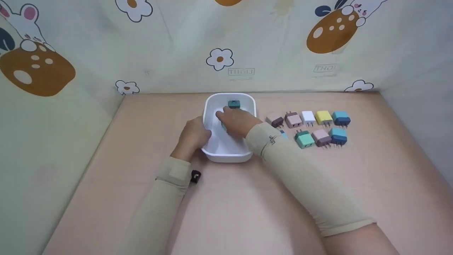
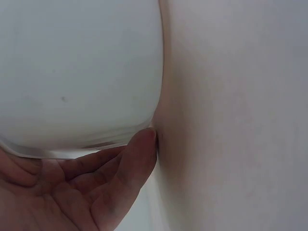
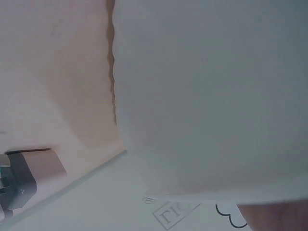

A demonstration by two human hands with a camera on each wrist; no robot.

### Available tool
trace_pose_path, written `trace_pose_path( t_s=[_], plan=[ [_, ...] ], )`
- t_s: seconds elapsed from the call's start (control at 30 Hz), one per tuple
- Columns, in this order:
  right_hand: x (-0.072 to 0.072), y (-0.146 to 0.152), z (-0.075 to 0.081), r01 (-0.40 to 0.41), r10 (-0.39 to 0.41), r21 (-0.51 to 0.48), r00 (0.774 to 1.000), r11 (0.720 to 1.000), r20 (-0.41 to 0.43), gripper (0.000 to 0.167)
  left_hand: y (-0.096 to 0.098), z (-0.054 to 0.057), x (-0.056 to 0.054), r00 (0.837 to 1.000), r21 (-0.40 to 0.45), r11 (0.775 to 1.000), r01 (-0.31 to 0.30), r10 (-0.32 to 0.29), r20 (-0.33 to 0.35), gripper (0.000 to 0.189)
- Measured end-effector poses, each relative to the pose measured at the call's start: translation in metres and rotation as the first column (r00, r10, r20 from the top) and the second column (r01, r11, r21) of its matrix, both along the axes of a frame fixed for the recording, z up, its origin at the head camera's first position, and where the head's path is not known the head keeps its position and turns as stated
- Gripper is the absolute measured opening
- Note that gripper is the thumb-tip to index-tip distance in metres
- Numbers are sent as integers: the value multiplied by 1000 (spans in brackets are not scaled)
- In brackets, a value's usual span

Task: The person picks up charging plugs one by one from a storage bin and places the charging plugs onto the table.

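A white plastic tub [image 1: 226,158] stands on the table, and my left hand [image 1: 193,136] grips its left side with the thumb over the rim. In the left wrist view the fingers [image 2: 137,154] lie against the tub's outer wall [image 2: 82,77]. My right hand [image 1: 238,121] reaches down inside the tub, its fingers around a pale green plug charger [image 1: 223,125] that is mostly hidden beneath them. A dark green plug charger [image 1: 234,104] lies at the tub's far end. In the right wrist view the tub's wall [image 3: 207,106] hides most of that hand.
Right of the tub, plug chargers lie in two rows, among them a yellow one [image 1: 323,117], a white one [image 1: 308,118] and a mint green one [image 1: 304,139]. My right forearm partly covers a blue one [image 1: 283,134]. A patterned cloth [image 1: 177,46] hangs behind the table.
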State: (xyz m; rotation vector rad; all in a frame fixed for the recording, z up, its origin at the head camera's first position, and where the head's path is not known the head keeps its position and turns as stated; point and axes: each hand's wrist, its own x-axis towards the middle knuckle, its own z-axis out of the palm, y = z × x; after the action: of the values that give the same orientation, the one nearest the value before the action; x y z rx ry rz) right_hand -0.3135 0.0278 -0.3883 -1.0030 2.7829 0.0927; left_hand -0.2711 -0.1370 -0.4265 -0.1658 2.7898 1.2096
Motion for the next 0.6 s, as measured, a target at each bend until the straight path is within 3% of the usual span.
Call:
trace_pose_path(
  t_s=[0.3,0.6],
  plan=[
    [14,4,-2,-7,7,15,1000,1000,10,46,3,-1,2,999,8,1000,-24,23,22,49],
    [26,9,0,-11,9,27,998,1000,57,36,2,-2,1,1000,-14,1000,-13,14,18,50]
  ],
)
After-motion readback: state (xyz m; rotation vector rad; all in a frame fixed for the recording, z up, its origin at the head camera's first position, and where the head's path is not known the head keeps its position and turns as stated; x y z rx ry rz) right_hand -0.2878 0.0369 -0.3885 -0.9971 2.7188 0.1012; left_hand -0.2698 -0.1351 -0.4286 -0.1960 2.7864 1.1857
